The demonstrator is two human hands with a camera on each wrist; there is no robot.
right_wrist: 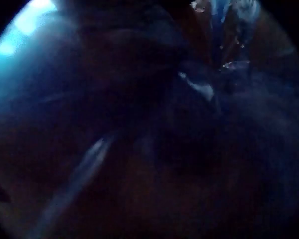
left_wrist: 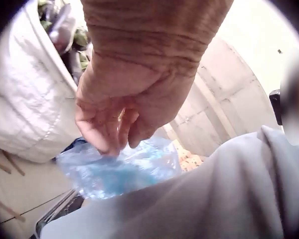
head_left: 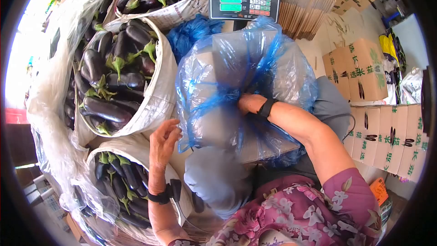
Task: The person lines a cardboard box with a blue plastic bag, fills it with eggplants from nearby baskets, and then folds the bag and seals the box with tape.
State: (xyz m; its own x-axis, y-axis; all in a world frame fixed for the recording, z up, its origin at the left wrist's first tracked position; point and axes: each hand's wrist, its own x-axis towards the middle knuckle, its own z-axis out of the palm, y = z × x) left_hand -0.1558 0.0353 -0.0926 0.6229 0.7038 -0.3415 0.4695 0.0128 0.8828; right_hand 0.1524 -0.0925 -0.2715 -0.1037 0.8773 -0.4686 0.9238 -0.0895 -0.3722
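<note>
A clear blue plastic bag [head_left: 195,105] lines a cardboard box [head_left: 268,149], its film gathered toward the middle. My right hand [head_left: 251,103] reaches down into the gathered film, and its fingers are hidden there. The right wrist view is dark, with streaks of shiny film [right_wrist: 202,88] close to the camera. Beside the bag's left edge, my left hand [head_left: 165,143] hangs with loosely bent fingers and nothing in its grasp. From the left wrist, that hand [left_wrist: 134,99] overlaps the blue film [left_wrist: 119,169] beyond its fingertips.
Eggplants [head_left: 120,79] fill several white sacks [head_left: 161,82] along the left. A scale display [head_left: 245,0] stands behind the box, next to stacked flat cardboard [head_left: 298,2]. Crumpled blue film [head_left: 193,36] lies near the scale. Printed cartons [head_left: 359,70] stand at right.
</note>
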